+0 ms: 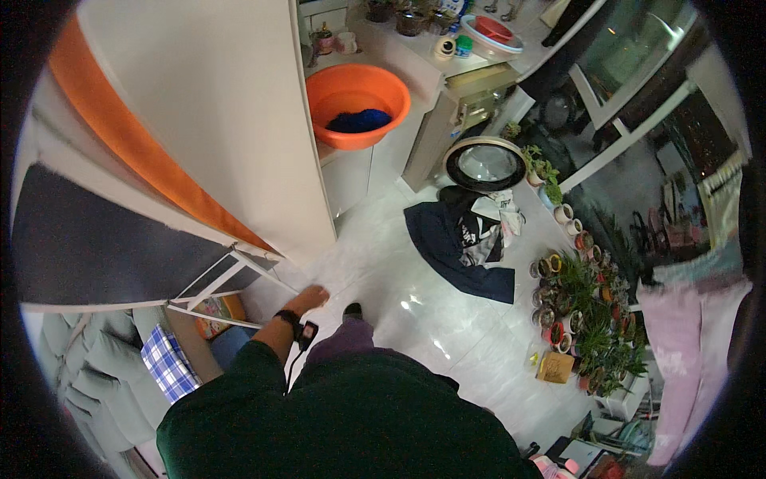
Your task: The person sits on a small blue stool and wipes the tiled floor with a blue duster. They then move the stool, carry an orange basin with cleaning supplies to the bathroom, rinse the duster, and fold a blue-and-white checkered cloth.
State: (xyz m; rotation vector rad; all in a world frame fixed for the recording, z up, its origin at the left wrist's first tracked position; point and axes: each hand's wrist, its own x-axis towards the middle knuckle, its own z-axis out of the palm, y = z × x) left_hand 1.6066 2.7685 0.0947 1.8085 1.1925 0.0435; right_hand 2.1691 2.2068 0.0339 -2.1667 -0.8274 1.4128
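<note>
My left hand (313, 297) hangs low over the pale tiled floor, a dark band and a small cabled device at its wrist. Its fingers point forward and look slightly curled; whether they are apart is unclear, and I see nothing held in them. My right hand is out of view. Ahead on the floor lies a heap of clothes: a dark navy garment (443, 239), a black printed garment (476, 233) and a white one (499, 206). Just behind them the round door (486, 164) of a front-loading washing machine (461, 105) hangs open.
An orange plastic basin (359, 78) with dark blue cloth (365, 121) rests on a counter. Several potted plants (589, 293) and a cardboard box (555, 367) line the right side. Pink trousers (676, 359) hang at far right. A white metal frame (218, 281) and grey sofa (105, 371) are left.
</note>
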